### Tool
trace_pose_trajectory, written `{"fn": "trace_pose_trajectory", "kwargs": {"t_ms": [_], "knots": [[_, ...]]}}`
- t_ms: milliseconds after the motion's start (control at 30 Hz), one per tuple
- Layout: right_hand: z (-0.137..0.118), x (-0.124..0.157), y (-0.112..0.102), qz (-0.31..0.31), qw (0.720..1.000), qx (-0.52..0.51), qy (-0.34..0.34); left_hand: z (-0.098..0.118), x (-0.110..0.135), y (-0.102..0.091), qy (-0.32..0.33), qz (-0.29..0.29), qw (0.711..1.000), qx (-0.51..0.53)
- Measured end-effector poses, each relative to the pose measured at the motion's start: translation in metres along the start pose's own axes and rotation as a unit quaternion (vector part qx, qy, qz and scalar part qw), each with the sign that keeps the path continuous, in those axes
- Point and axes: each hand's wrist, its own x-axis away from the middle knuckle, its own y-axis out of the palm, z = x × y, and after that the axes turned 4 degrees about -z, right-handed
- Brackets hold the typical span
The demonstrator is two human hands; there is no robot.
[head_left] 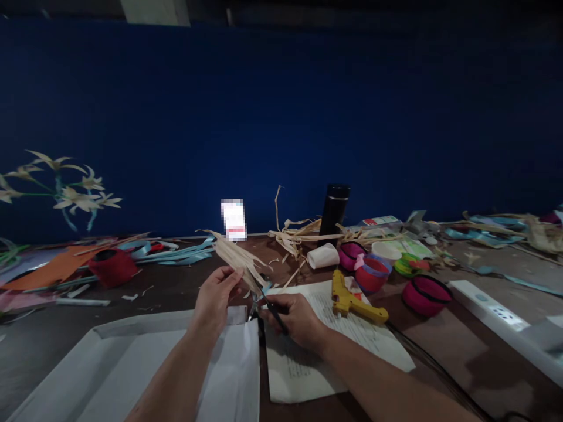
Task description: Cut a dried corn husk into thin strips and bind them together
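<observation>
My left hand pinches a pale, dry corn husk between thumb and fingers. The husk's frayed strips spread up and to the right. My right hand is closed around the dark handles of a pair of scissors, just right of my left hand. Their metal blades are parted close to the husk's lower end; whether they touch it I cannot tell. Under my right forearm lies a printed sheet, and a white open box or folded paper is below my left arm.
A yellow glue gun lies on the sheet, its cord running right. Behind are a black bottle, a white cup, loose husks and small colored containers. A power strip is at right, husk flowers at left.
</observation>
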Motion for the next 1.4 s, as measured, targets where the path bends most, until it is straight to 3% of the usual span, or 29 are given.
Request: {"fn": "trace_pose_trajectory", "kwargs": {"t_ms": [667,1400], "knots": [[0.014,-0.003,-0.003,0.000,1.000,-0.010,-0.020,0.000,0.001,-0.002,0.034,-0.005,0.999,-0.023],[0.001,0.000,-0.002,-0.011,1.000,-0.001,-0.010,0.002,0.005,0.002,0.011,-0.001,1.000,-0.010]]}}
